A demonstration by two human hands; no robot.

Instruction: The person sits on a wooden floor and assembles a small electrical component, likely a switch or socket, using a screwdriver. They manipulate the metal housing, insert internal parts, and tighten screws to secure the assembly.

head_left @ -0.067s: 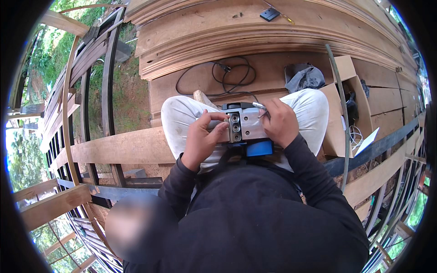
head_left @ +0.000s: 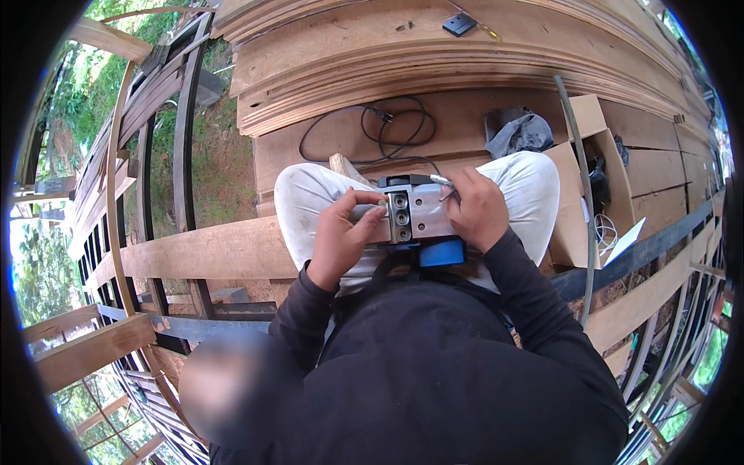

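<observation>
An upturned electric planer (head_left: 428, 215) with a blue body part lies across my lap, its flat metal sole facing up. Several round bolts show in a row along its cutter drum (head_left: 401, 217). My left hand (head_left: 341, 231) grips the planer's left part, thumb and index finger close together at the drum's edge; whether a small part is between them I cannot tell. At the far right corner of the sole, my right hand (head_left: 478, 208) is closed around a slim silver metal tool (head_left: 442, 180). Its exact kind is too small to make out.
A black power cord (head_left: 426, 128) loops on the boards ahead. Stacked planks (head_left: 325, 77) rise beyond it, bearing a dark block (head_left: 459, 25) and a screwdriver (head_left: 490, 31). Right of my knee are a grey cloth (head_left: 521, 132) and an open cardboard box (head_left: 570, 221).
</observation>
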